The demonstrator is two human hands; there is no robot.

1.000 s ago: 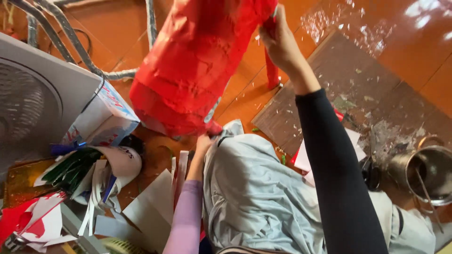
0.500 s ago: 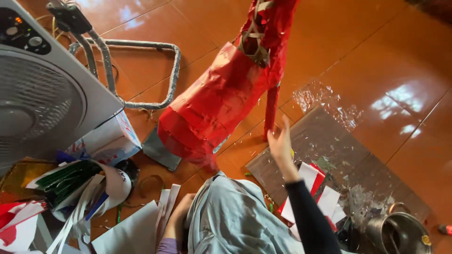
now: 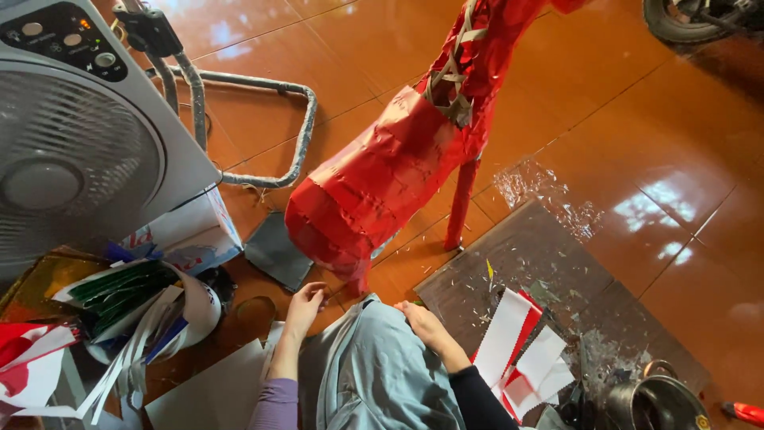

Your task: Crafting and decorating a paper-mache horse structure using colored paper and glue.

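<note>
Nothing is held in either grip: the left hand is curled loosely near the lower foot of the red paper-covered figure, and the right hand is laid flat on the grey-clad knee. Farther up, at frame centre, the figure is propped on thin legs on the tiled floor. It is judged light, hollow and easily dented, with fragile paper skin; it would best be gripped at the taped frame.

Glossy orange tiled floor beneath us

On it we see a red paper animal figure, a grey fan, a dark board with red-and-white paper sheets, and a metal pot.
</note>
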